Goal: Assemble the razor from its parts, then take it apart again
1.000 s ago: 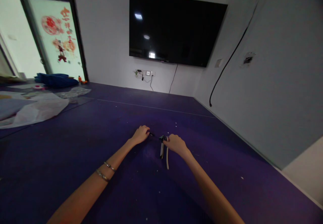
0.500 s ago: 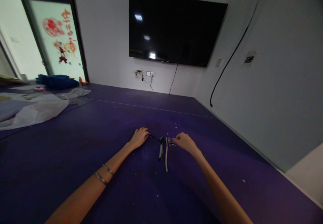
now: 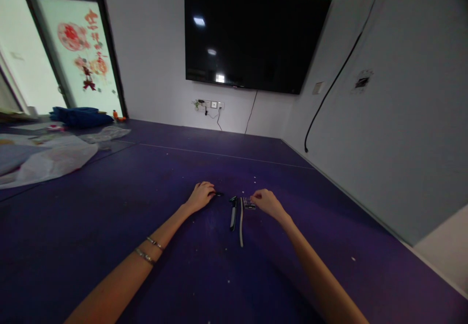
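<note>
My left hand (image 3: 201, 197) rests on the purple surface, fingers closed on a small dark object (image 3: 219, 194) whose kind I cannot make out. To its right lies a razor (image 3: 233, 215) with a grey and black handle, its head pointing away from me. Beside the razor is a thin, pale, slightly bent stick (image 3: 241, 224). My right hand (image 3: 268, 202) has its fingertips pinched at the right edge of a small clear-and-dark pack (image 3: 248, 203), lying flat just past the stick.
A purple surface (image 3: 164, 275) stretches to the walls, with small white scraps scattered on it. Plastic sheeting (image 3: 54, 163) and a blue cloth bundle (image 3: 81, 117) lie at the left. A television (image 3: 256, 39) hangs ahead, and a black cable (image 3: 336, 78) dangles at the right wall.
The view has shifted slightly. The dark object at my left fingertips has turned a little and lies more level. My right hand stays at the pack; the razor and stick keep their places.
</note>
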A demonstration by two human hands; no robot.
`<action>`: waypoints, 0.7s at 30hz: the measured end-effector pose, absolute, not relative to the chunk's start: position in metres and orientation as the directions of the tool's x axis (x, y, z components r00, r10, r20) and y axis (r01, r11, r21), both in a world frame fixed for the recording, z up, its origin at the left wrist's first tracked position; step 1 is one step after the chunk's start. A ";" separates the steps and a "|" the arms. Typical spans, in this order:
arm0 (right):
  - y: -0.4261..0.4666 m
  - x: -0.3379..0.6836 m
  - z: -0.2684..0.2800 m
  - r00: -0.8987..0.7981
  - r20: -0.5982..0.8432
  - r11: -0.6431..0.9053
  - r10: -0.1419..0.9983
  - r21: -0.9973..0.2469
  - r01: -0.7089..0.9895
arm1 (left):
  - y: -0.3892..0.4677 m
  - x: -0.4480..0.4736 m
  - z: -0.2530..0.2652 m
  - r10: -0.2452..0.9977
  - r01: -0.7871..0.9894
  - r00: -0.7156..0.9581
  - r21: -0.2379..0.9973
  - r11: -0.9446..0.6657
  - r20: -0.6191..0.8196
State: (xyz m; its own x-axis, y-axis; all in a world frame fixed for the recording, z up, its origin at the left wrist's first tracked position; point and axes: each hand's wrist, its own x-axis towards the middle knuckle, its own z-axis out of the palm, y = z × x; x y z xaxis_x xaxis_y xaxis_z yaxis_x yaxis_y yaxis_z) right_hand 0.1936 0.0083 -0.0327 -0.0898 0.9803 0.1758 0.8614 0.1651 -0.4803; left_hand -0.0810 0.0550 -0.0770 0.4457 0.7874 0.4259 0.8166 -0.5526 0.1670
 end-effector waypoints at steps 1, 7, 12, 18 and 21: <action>0.009 0.194 -0.033 -0.098 0.188 0.181 0.977 -0.502 0.846 | 0.055 -0.082 -0.077 0.785 0.811 0.447 0.176 -0.558 0.428; 0.012 0.192 -0.032 -0.152 0.285 0.307 0.946 -0.643 0.702 | 0.055 -0.078 -0.069 0.747 0.776 0.438 0.208 -0.595 0.500; 0.013 0.186 -0.026 -0.143 0.219 0.261 0.965 -0.769 0.583 | 0.043 -0.057 -0.051 0.652 0.698 0.486 0.190 -0.690 0.583; 0.009 0.182 -0.021 -0.196 0.202 0.270 0.960 -0.857 0.438 | 0.022 -0.035 -0.032 0.569 0.621 0.533 0.167 -0.766 0.626; 0.007 0.180 -0.020 -0.242 0.205 0.287 0.948 -0.878 0.383 | 0.017 -0.031 -0.030 0.548 0.602 0.546 0.158 -0.783 0.634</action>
State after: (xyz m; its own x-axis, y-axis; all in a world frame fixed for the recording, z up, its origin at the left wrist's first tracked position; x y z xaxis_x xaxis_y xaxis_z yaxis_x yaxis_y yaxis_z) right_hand 0.1802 0.0066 -0.0200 -0.2421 0.9484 0.2046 0.3831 0.2871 -0.8780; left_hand -0.0311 0.0170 -0.0300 0.5464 0.5478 0.6336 0.6016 -0.7830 0.1582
